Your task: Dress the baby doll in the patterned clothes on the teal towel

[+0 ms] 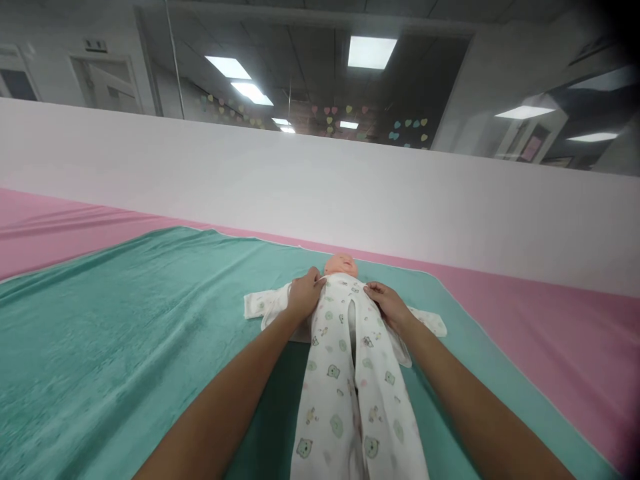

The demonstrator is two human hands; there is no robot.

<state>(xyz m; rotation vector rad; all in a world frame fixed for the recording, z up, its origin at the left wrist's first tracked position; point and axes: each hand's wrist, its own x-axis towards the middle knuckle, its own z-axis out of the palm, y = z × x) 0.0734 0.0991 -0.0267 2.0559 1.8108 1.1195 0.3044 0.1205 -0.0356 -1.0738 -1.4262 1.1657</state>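
Note:
A baby doll (341, 265) lies on its back, its head toward the wall. White baby trousers (333, 393) printed with green bears are spread over its body, the legs stretching down toward me. My left hand (305, 295) pinches the left upper corner of the trousers, close to the doll's neck. At the right upper corner, my right hand (389, 304) is closed on the same garment. A matching white top (265, 304) shows beneath, its sleeves out to both sides. The doll's trunk and limbs are hidden under the cloth.
A teal blanket (150, 320) lies under the doll, over a pink sheet (565, 333). Behind rises a low white wall (300, 180) with a glass window (320, 80) above it, bearing heart-shaped stickers and light reflections.

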